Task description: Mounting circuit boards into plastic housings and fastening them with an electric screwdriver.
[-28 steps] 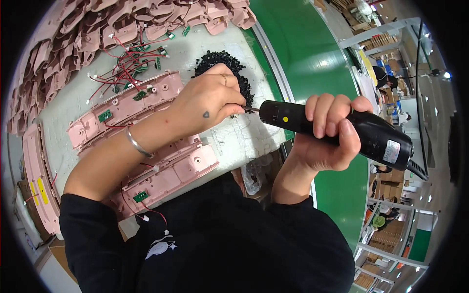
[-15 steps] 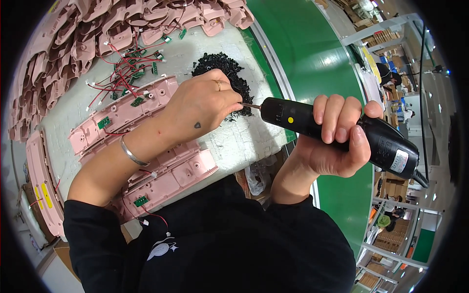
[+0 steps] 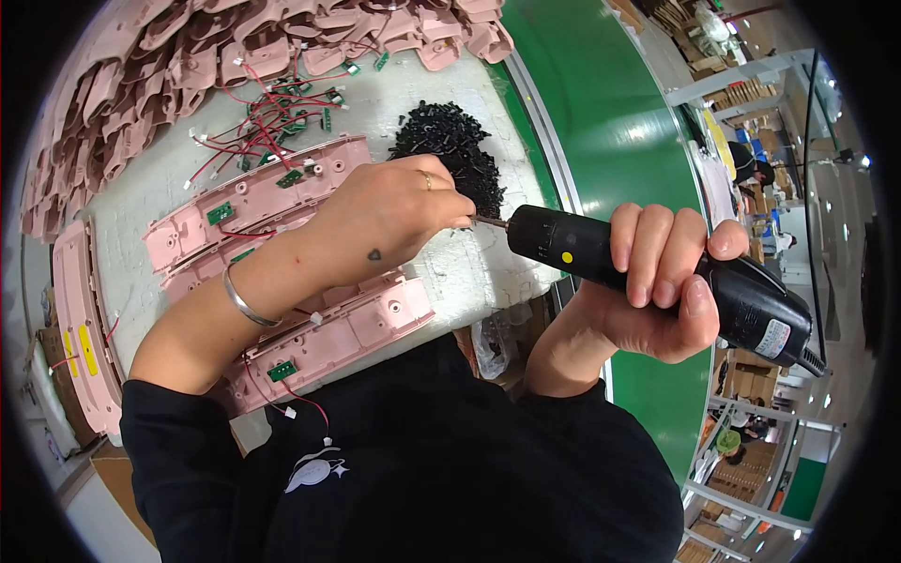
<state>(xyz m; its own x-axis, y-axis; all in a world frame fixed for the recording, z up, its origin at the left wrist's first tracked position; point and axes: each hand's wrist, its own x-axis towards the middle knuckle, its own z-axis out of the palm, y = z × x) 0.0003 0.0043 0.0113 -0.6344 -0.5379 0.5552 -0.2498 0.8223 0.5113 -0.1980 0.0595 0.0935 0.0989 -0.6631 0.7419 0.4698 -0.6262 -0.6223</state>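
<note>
My right hand (image 3: 671, 277) grips a black electric screwdriver (image 3: 572, 246), its thin bit (image 3: 490, 221) pointing left. The fingers of my left hand (image 3: 413, 202) are pinched together at the tip of that bit; whatever sits between them is too small or hidden to make out. Just beyond my left hand lies a heap of small black screws (image 3: 450, 136). Under and beside my left forearm are long pink plastic housings (image 3: 361, 324), with small green circuit boards (image 3: 281, 371) and red wires on them.
Many pink housings (image 3: 122, 103) are stacked at the far left. A tangle of red-wired green boards (image 3: 282, 108) lies on the white foam-like surface (image 3: 497, 272). Another pink housing (image 3: 89, 347) stands at the left edge. A green conveyor belt (image 3: 624, 141) runs along the right.
The view has shifted slightly, so the housings and screws appear a little to the right. Both hands and the screwdriver sit slightly lower in the picture; the bit still meets my left fingertips.
</note>
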